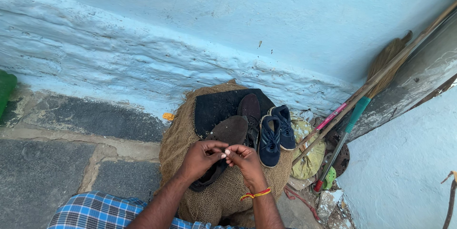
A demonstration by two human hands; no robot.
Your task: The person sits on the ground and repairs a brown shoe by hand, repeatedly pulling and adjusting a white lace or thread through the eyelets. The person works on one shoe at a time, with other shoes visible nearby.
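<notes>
My left hand (202, 158) and my right hand (246, 161) meet fingertip to fingertip over a dark brown shoe (228, 136) that lies sole up on a burlap sack (214, 195). Both hands pinch something very small between them, too small to identify. The left hand also rests against the shoe's edge. A second dark shoe (250, 110) lies just beyond, partly on a black mat (214, 107). A red and yellow thread band circles my right wrist.
A pair of navy sports shoes (276, 136) sits right of the hands. Brooms and sticks (371, 86) lean in the corner of the pale blue wall (190, 34). Crumpled bags and debris lie below them. Stone paving (57, 162) spreads left.
</notes>
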